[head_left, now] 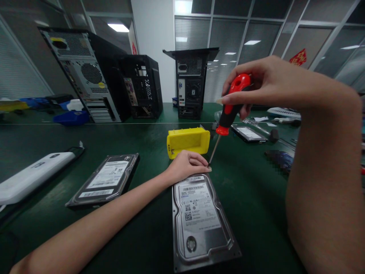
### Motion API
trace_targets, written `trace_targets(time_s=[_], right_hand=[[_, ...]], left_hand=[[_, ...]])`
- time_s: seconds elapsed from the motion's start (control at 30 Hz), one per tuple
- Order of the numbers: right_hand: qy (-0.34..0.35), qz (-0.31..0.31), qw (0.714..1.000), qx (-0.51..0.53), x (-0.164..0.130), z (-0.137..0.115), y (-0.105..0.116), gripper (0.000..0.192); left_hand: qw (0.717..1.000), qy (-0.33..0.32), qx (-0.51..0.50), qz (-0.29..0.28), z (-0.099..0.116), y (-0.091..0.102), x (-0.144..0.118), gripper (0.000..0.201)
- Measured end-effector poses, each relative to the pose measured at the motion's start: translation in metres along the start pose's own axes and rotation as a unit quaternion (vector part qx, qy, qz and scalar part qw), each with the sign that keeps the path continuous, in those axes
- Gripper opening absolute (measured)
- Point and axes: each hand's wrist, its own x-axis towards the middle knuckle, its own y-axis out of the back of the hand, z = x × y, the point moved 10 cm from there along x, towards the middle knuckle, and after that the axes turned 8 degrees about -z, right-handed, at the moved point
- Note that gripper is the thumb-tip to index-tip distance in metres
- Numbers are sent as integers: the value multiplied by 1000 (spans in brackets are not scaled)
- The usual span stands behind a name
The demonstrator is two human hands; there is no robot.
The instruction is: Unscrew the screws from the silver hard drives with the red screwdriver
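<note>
A silver hard drive (199, 220) with a white printed label lies flat on the table in front of me. My left hand (188, 165) rests on its far end, fingers closed together by the screwdriver's tip; whatever is between them is too small to make out. High on the right, my right hand (256, 85) grips a red and black screwdriver (228, 114) by its handle. The shaft slants down to the drive's far right corner, at my left fingertips. Just behind my left hand stands a yellow bin (188, 142) with small bits inside.
Another hard drive (107, 177) lies left, beside a white power strip (37, 173). A third drive (249, 133) and a hammer (264, 129) are at the right. Computer cases (102, 76) stand at the back, with a blue bin (71, 118) before them.
</note>
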Motion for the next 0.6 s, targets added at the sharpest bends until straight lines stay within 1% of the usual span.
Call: trace_targets(time_s=[0.17,0.3,0.47,0.6], right_hand=[[17,-6,1000,12,1,-6,-3,32],[31,-1,999,15,2,-10,-3,34],[23,13,1000,1,2,-9,-2,39],[26,-7,1000,-7,5,-11,-7,35]], left_hand=[[999,6,-41,-17,0,-4,2,20],[998,2,-52,-31,2,-7,2,19],[999,-11,6,-46,4,-8,2,25],[997,5,70,-34,3,-4,2,30]])
